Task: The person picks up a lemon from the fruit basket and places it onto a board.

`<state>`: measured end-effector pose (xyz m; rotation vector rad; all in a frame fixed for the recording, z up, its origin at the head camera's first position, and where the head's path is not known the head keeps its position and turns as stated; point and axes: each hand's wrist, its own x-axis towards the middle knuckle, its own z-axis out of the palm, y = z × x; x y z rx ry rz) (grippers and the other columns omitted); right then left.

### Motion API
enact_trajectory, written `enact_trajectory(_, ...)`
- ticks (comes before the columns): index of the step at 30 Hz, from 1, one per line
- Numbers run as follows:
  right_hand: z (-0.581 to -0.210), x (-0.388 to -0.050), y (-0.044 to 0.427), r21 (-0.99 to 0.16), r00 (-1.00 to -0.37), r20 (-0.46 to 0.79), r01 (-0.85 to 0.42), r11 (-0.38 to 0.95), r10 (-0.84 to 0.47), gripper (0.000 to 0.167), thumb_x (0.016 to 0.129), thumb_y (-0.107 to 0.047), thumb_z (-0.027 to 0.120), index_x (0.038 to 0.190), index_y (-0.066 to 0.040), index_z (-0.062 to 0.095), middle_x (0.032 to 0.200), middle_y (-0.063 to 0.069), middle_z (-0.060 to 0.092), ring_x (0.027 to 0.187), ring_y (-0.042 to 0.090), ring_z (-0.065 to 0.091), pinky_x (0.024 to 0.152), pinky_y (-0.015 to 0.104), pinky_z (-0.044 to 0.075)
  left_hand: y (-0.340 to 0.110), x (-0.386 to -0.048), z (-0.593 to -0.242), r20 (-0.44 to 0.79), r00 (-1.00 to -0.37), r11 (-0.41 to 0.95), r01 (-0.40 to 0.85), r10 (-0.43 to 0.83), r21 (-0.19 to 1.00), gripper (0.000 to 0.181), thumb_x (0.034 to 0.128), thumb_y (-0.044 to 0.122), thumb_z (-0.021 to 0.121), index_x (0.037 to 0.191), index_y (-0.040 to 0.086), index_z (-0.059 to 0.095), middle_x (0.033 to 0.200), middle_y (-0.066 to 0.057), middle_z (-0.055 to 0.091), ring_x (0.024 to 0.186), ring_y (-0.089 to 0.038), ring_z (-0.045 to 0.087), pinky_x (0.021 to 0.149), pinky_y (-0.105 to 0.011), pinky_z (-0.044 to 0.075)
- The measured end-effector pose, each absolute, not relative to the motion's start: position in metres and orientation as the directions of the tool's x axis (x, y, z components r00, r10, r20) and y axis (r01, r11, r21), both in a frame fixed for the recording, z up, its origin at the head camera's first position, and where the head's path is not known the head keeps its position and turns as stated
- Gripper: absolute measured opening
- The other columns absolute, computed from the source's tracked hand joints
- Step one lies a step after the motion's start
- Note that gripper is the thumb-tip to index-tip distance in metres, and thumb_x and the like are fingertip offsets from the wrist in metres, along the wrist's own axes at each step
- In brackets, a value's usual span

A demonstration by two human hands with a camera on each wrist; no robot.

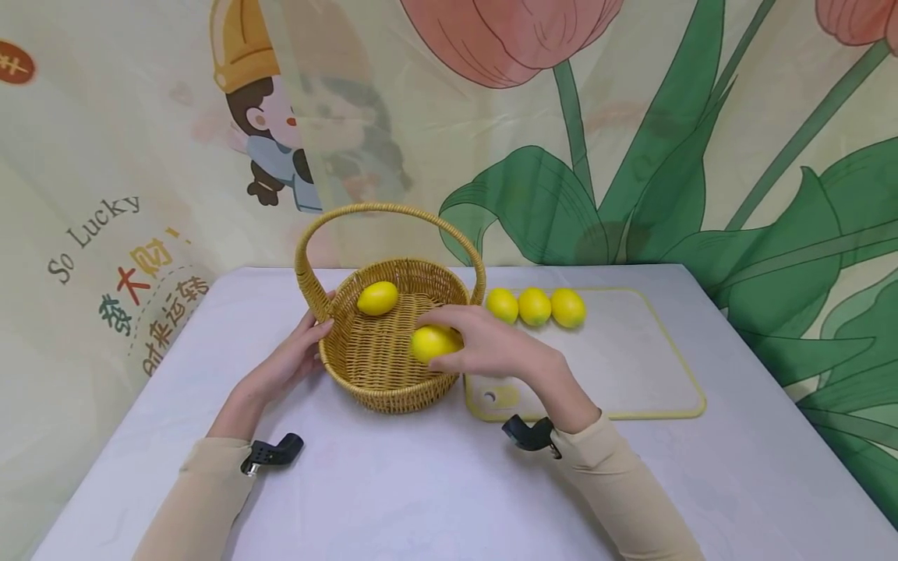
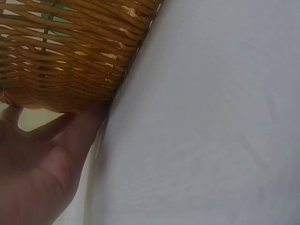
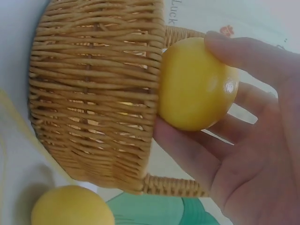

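Note:
In the head view, my right hand (image 1: 487, 340) grips a lemon (image 1: 433, 344) over the right rim of a wicker basket (image 1: 382, 401). Another lemon (image 1: 377, 298) lies inside against the basket's back left wall. My left hand (image 1: 295, 354) holds the basket's left side near the handle base, thumb by the rim. The right wrist view shows the gripped lemon (image 3: 197, 84) between thumb and fingers of my right hand (image 3: 253, 154), beside the basket rim. Seen from the left wrist, my left hand (image 2: 42, 164) has its fingertips against the wicker side (image 2: 70, 61).
A white cutting board with a yellow edge (image 1: 596, 414) lies right of the basket, partly behind my right arm. Three lemons (image 1: 535, 307) sit in a row near its back left edge. A printed cloth (image 1: 393, 101) hangs behind the table (image 1: 393, 499).

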<state>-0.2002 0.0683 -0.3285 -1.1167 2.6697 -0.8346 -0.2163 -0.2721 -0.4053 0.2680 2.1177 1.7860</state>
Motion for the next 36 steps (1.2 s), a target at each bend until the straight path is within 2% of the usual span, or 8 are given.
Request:
enact_trajectory(11,-0.318,-0.199,0.091,-0.560,-0.755,0.070,-0.570,0.601,-0.651,0.055,0.088,-0.027,0.075,0.139,-0.020,0.057,0.138,-0.006,0.059,0.125,0.014,0.054,0.108,0.036,0.045,-0.273,-0.216,-0.402,-0.145,-0.918,0.205,-0.071,0.369,0.976,0.066,0.1066,0.045,0.035,0.158,0.042,-0.007,0.169,-0.012,-0.004,0.153,-0.044,0.011,0.118,-0.064,0.017)
enact_trajectory(17,-0.316,-0.199,0.109,-0.599,-0.772,0.054,-0.532,0.599,-0.633,0.047,0.086,-0.022,0.074,0.131,-0.023,0.061,0.126,-0.011,0.062,0.110,0.012,0.056,0.097,0.033,0.048,-0.272,-0.216,-0.402,-0.148,-0.918,0.204,-0.076,0.368,0.976,0.065,0.1071,0.043,0.034,0.158,0.042,-0.007,0.169,-0.011,-0.005,0.153,-0.043,0.009,0.118,-0.065,0.017)
enact_trajectory(22,-0.312,-0.202,0.122,-0.605,-0.803,0.044,-0.494,0.624,-0.594,0.044,0.085,-0.021,0.073,0.127,-0.025,0.064,0.117,-0.011,0.065,0.102,0.014,0.058,0.089,0.034,0.049,-0.272,-0.216,-0.405,-0.156,-0.916,0.194,-0.088,0.369,0.977,0.065,0.1074,0.042,0.034,0.158,0.040,-0.006,0.169,-0.010,-0.005,0.154,-0.041,0.009,0.119,-0.063,0.018)
enact_trajectory(28,-0.308,-0.204,0.137,-0.583,-0.835,0.031,-0.461,0.669,-0.549,0.042,0.085,-0.025,0.074,0.126,-0.027,0.063,0.115,-0.010,0.065,0.100,0.015,0.059,0.088,0.035,0.049,-0.272,-0.215,-0.406,-0.152,-0.916,0.196,-0.083,0.371,0.977,0.065,0.1068,0.045,0.035,0.158,0.041,-0.006,0.169,-0.010,-0.003,0.154,-0.041,0.011,0.118,-0.063,0.020)
enact_trajectory(36,-0.309,-0.208,0.152,-0.538,-0.878,0.013,-0.410,0.736,-0.479,0.044,0.084,-0.024,0.075,0.127,-0.019,0.063,0.117,-0.002,0.067,0.103,0.020,0.058,0.090,0.039,0.049,-0.271,-0.217,-0.407,-0.153,-0.916,0.202,-0.082,0.370,0.976,0.066,0.1062,0.048,0.035,0.157,0.042,-0.006,0.169,-0.010,-0.004,0.154,-0.041,0.010,0.118,-0.063,0.019)
